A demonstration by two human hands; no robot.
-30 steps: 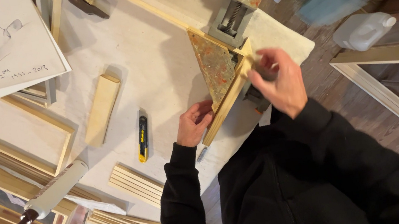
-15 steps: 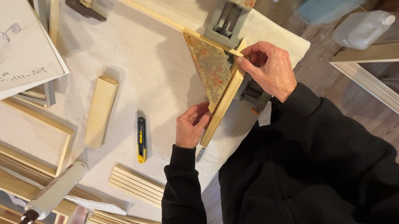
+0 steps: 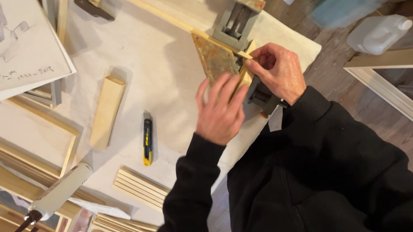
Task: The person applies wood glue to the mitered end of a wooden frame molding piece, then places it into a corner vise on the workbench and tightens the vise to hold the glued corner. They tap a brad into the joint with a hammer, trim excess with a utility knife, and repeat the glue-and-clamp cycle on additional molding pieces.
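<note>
- We find the left hand point(image 3: 220, 109) lying flat, fingers spread and extended, over the lower edge of a rusty triangular plate point(image 3: 214, 58) on the worktop point(image 3: 167, 67); it grips nothing, only presses or rests there.
- We find the right hand point(image 3: 276, 71) curled, thumb and forefinger pinched on the end of a thin pale wood strip point(image 3: 171, 16) right at the corner clamp point(image 3: 237, 17); the other fingers are folded in.
- The wood strip runs diagonally from the upper left of the worktop down to the clamp, along the upper edge of the triangular plate.
- The corner clamp, grey with a threaded screw, sits at the far right edge of the worktop, touching the plate.
- A yellow and black utility knife point(image 3: 147, 139) lies left of the left hand, well apart from it.
- A short wood block point(image 3: 107, 110) lies further left; a bundle of wood strips point(image 3: 138, 185) lies near the worktop's near edge.
- A hammer point(image 3: 93, 2) rests at the top, a sketch on paper point(image 3: 7, 41) at upper left, and a white glue gun point(image 3: 53, 196) at lower left.
</note>
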